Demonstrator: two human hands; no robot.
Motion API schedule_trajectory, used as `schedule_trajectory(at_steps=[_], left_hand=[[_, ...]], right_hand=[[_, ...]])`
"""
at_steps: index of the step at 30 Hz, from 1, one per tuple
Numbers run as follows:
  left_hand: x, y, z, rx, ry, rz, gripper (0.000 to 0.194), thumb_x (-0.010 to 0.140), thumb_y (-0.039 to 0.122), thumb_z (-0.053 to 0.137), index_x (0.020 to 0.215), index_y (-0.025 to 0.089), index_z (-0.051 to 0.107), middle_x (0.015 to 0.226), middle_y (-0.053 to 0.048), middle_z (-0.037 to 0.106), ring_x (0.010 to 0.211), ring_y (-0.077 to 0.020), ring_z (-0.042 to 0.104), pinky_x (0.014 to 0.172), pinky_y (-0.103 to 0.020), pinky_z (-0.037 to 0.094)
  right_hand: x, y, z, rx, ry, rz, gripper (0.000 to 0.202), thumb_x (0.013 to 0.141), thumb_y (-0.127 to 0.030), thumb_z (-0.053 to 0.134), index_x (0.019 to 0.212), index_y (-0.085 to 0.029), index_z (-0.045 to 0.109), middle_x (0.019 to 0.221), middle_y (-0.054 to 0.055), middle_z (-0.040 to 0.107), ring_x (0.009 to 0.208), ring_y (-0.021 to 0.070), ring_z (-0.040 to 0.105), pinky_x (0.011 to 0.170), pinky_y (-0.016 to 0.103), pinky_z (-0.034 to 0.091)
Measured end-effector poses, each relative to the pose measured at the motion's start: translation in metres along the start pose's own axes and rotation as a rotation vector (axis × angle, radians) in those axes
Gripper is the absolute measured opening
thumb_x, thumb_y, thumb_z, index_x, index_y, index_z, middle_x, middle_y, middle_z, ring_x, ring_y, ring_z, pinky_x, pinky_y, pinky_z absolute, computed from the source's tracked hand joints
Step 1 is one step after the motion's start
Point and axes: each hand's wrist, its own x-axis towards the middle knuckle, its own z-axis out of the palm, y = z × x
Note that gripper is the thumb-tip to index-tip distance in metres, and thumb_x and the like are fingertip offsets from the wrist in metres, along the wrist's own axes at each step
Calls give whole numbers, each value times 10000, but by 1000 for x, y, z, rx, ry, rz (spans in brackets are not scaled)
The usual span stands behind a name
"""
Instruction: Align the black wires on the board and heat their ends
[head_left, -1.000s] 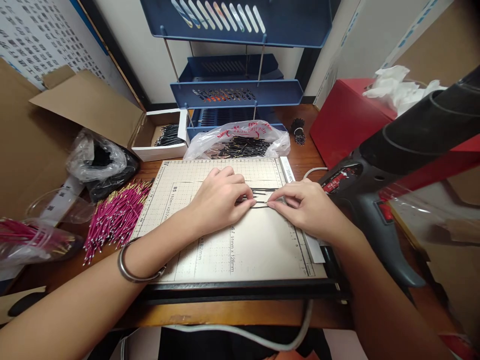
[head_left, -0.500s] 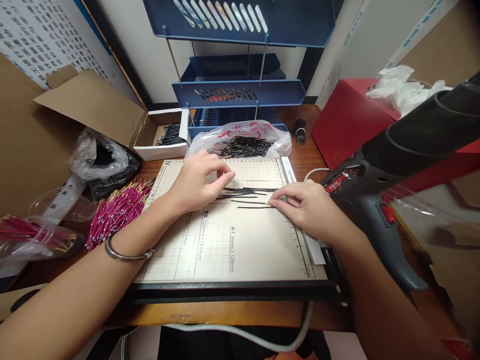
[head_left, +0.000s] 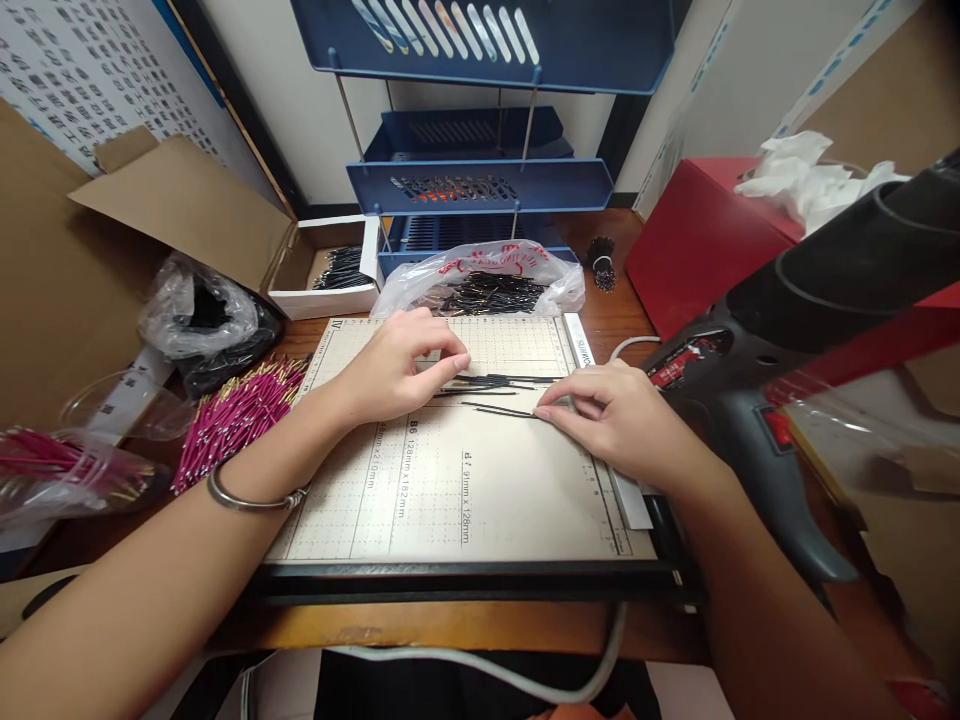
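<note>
- The fingers of the right hand (head_left: 622, 415) are pinched, thumb to forefinger, on the right-hand ends of a pair of thin black wires (head_left: 499, 409), over the right half of the ruled board.
- The fingers of the left hand (head_left: 405, 365) curl above the board's middle, thumb and forefinger tips nearly meeting; whether they grip anything, one cannot tell.
- The pair lies across the board, almost parallel, slim, dark and nearly straight, converging at the pinch.
- Farther up the board, more black wires (head_left: 495, 381) lie in a loose, overlapping row, their left ends near the left thumb.
- The ruled board (head_left: 525, 490) is cream, with printed grid lines and paper sizes; a white strip (head_left: 630, 500) edges its right side.
- It rests on a brown wooden table (head_left: 420, 625).
- Left of the board spreads a pile of magenta wires (head_left: 240, 420) with gold-coloured ends.
- Behind the board are a clear plastic bag (head_left: 559, 292) of black pieces and a blue rack (head_left: 480, 185).
- Right of the board stand a dark grey power tool (head_left: 787, 440) and a red box (head_left: 697, 240).
</note>
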Motion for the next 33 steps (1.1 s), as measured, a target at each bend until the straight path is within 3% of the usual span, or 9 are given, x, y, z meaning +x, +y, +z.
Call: schedule_trajectory(at_steps=[6, 14, 20, 23, 33], left_hand=[[-3, -12, -20, 11, -192, 5, 205, 988, 327, 672, 866, 220, 798, 844, -22, 789, 814, -195, 614, 826, -361, 453], [-5, -17, -29, 7, -317, -8, 230, 980, 352, 665, 853, 224, 808, 815, -21, 767, 811, -187, 628, 801, -337, 469], [-4, -14, -39, 14, -361, -63, 221, 969, 364, 684, 860, 216, 807, 869, -27, 784, 836, -188, 660, 829, -340, 479], [-4, -13, -37, 6, -378, -61, 208, 967, 339, 673, 870, 217, 811, 867, -23, 783, 846, -185, 664, 832, -331, 480], [-2, -5, -21, 7, -384, -38, 206, 1003, 299, 625, 903, 203, 777, 882, -37, 766, 827, -179, 667, 806, -305, 484]], right_hand=[[0, -2, 0, -12, -19, 32, 158, 936, -252, 726, 865, -212, 862, 625, -8, 695, 624, 141, 576, 713, 311, 345], [0, -5, -5, -66, -25, 140, 203, 963, -268, 688, 886, -195, 861, 823, 49, 815, 721, 173, 658, 728, 313, 405], [0, -2, -7, -84, 8, 140, 183, 937, -265, 704, 853, -212, 857, 614, 2, 685, 589, 136, 525, 642, 303, 354], [-1, -1, -7, -78, -3, 101, 175, 932, -238, 697, 861, -206, 854, 595, -8, 658, 574, 125, 505, 638, 299, 345], [-1, 3, -6, -111, -45, 59, 170, 1001, -251, 658, 924, -200, 801, 804, 44, 704, 724, 167, 580, 713, 309, 375]])
